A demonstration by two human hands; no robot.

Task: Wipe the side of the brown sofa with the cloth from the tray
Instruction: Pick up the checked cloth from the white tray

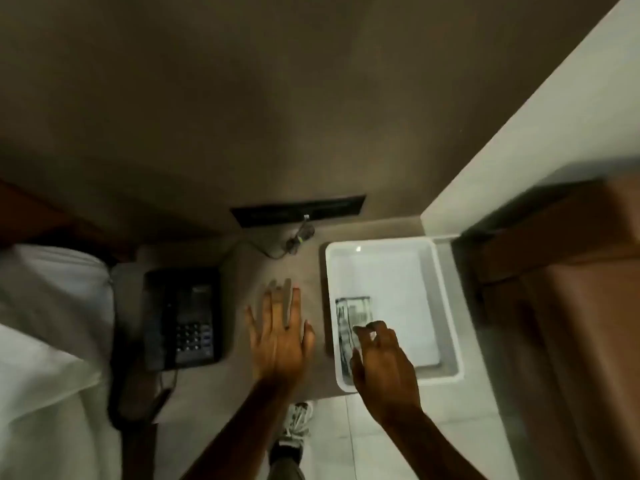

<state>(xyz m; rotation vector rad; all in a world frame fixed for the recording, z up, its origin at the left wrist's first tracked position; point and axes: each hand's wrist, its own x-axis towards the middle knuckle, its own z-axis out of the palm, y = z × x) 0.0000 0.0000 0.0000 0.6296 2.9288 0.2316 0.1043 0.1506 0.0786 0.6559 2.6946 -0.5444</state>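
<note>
A white plastic tray (446, 306) sits on the grey side table (242, 386). Inside its left half lies a folded cloth with dark stripes (349, 317). My right hand (381, 368) reaches into the tray's near left corner, fingers curled and pinching at the cloth's near edge; the picture is blurred, so a firm grip cannot be confirmed. My left hand (280, 334) lies flat on the table just left of the tray, fingers spread, holding nothing. The brown sofa (571, 323) stands at the right, its side facing the tray.
A black desk phone (183, 317) with a cord lies left of my left hand. A black wall socket strip (298, 210) with a plugged cable sits behind. White bedding (45, 341) fills the left. A white wall (519, 140) rises at the right; my shoe (294, 427) shows below.
</note>
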